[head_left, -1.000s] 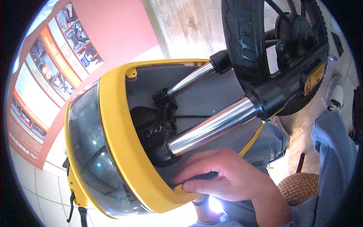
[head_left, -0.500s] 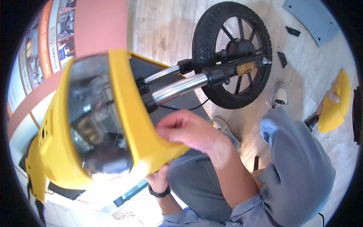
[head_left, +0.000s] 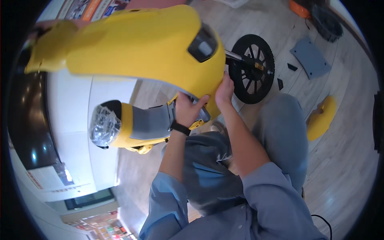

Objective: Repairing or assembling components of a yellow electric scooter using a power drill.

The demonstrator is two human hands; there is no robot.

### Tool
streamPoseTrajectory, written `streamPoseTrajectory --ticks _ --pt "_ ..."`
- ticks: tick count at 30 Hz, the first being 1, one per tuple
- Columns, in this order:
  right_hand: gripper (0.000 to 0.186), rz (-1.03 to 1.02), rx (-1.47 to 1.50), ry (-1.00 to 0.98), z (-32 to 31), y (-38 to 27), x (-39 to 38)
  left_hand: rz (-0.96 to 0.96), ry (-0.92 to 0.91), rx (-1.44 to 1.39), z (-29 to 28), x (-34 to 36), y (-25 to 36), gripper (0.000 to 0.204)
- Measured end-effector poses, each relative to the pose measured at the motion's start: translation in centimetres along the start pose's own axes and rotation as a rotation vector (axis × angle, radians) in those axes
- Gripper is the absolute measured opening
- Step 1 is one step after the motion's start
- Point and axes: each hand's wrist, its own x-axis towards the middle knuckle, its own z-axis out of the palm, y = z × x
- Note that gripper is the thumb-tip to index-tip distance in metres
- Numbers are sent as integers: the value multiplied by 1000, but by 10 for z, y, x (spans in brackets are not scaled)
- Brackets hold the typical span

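Note:
A yellow scooter (head_left: pixel 132 44) is tilted across the left and middle, its seat with plastic wrap trailing below. My left hand (head_left: pixel 189 110), with a black wristband, grips the grey inner edge of the scooter's front panel (head_left: pixel 176 68); its thumb is spread and its fingers curl out of sight behind the edge. My right hand (head_left: pixel 225 93) holds the panel's outer front edge, fingers laid along it and thumb hidden. Just beyond that hand are the chrome fork (head_left: pixel 234 56) and the black spoked front wheel (head_left: pixel 243 86).
On the wood-look floor to the right lie a yellow curved fender-like part (head_left: pixel 323 120), a grey panel (head_left: pixel 311 58) and two small black pieces (head_left: pixel 292 67). A dark plastic bin (head_left: pixel 326 24) stands at the far right. A white wall unit (head_left: pixel 72 104) is on the left.
My view has swung back, showing more of the scooter. My right hand has shifted along the panel's front edge, and my left hand now shows on its inner edge.

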Motion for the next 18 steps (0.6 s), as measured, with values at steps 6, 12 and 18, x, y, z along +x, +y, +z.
streamPoseTrajectory --ticks 6,12,18 --pt "32 -65 -732 429 27 7 4 40 -8 380 37 -41 -99 110" --pt "41 16 348 338 9 19 23 -93 45 231 76 -36 -94 105" --pt "50 -2 317 70 7 34 -5 -29 106 194 82 -40 -104 98"
